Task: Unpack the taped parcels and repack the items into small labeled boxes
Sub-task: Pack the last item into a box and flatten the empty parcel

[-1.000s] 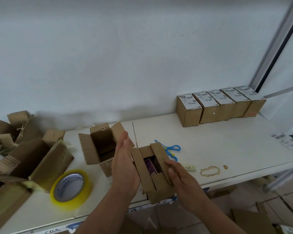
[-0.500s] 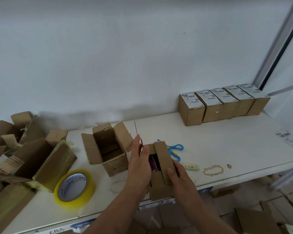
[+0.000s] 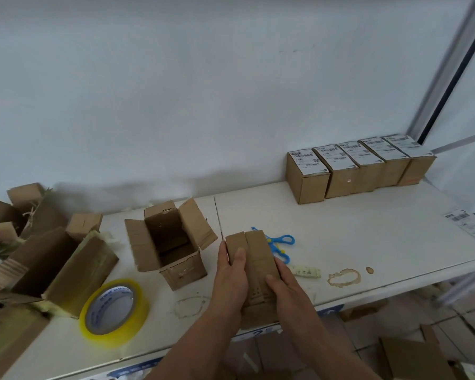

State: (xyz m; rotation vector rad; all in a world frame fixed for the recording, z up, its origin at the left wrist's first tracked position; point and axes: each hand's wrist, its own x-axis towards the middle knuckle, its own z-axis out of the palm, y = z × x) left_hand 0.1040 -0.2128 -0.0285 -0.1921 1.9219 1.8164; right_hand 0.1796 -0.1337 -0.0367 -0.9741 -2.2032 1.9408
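1. Small box (image 3: 254, 270) sits at the near edge of the tabletop (image 3: 368, 237), right in front of me, its top flaps folded shut and meeting along a seam that runs from near to far.
2. My left hand (image 3: 231, 281) presses against its left side, fingers straight along the wall and thumb laid over the left flap.
3. My right hand (image 3: 283, 281) clasps the right side, thumb lying across the right flap, fingers wrapped round the wall out of sight. Both hands hold the box and pin its flaps down.
4. What the coming move turns on, as I judge it: the seam wants tape, and the yellow tape roll (image 3: 114, 308) lies flat to the left, nearer my left hand, well apart from the box with an open empty box (image 3: 167, 242) standing between and a little farther back.
5. The blue scissors (image 3: 279, 245) lie just behind the box on its right, nearer my right hand, partly hidden by it.
6. So I reckon the left hand would go for the roll while the right alone keeps the flaps closed; they may spring up if its thumb lifts.
7. The box's long axis lies along the seam, so tape should run near to far.
8. Five labeled boxes (image 3: 359, 168) stand in a row at the far right by the wall; torn parcel cardboard (image 3: 47, 259) is piled at the far left.
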